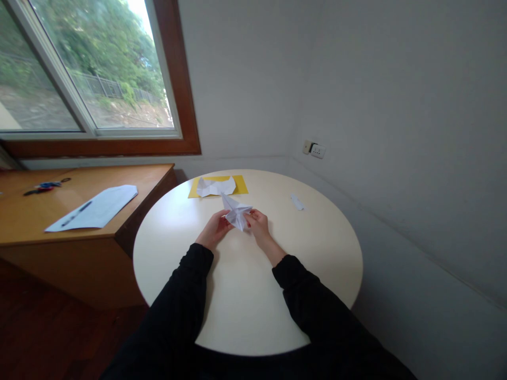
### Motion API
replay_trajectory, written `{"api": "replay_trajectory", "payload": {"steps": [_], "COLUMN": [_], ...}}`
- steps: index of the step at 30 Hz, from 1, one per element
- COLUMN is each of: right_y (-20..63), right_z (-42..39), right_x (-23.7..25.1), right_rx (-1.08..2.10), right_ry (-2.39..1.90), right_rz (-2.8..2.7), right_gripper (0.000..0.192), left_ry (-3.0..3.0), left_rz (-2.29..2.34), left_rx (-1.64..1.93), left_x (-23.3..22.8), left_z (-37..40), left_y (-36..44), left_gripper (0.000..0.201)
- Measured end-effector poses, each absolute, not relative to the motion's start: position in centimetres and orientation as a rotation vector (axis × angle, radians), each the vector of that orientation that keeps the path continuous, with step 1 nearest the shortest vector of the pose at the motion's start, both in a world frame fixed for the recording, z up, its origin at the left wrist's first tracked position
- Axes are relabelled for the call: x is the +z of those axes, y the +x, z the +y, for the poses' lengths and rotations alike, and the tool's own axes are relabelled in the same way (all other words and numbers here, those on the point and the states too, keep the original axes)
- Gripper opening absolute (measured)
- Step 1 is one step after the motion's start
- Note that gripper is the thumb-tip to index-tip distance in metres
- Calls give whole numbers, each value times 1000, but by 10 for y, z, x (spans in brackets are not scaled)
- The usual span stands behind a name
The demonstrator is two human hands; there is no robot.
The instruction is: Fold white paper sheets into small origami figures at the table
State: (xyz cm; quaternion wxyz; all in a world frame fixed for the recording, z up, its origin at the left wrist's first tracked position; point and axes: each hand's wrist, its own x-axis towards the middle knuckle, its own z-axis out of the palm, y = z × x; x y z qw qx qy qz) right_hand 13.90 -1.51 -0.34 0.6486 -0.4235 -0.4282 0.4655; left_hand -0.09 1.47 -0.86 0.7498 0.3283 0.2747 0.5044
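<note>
Left hand (214, 228) and right hand (258, 221) pinch a folded white paper (236, 212) above the round table (317, 253); yellow sheet (241, 186) at twelve o'clock.

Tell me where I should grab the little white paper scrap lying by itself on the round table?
Take the paper scrap by its long edges, coming straight down from above. It lies flat on the round table, a narrow strip with bare tabletop all round it, so a pinch across its narrow width looks easiest. It is closer to the right hand than to the left hand; both hold the folded paper.
</note>
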Motion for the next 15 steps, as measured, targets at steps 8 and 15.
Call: {"api": "replay_trajectory", "payload": {"steps": [8, 15], "right_y": [139, 138], "right_z": [-17, -18], "right_x": [-1, 0], "right_rx": [1066, 1059], "right_ry": [-955, -970], "right_rz": [-976, -988], "right_gripper": [19, 20], "left_ry": [704, 696], "left_rz": [580, 592], "left_rx": [1104, 1107], "left_x": [-8, -8], "left_z": [14, 14], "left_y": [0, 0], "left_gripper": [7, 7]}}
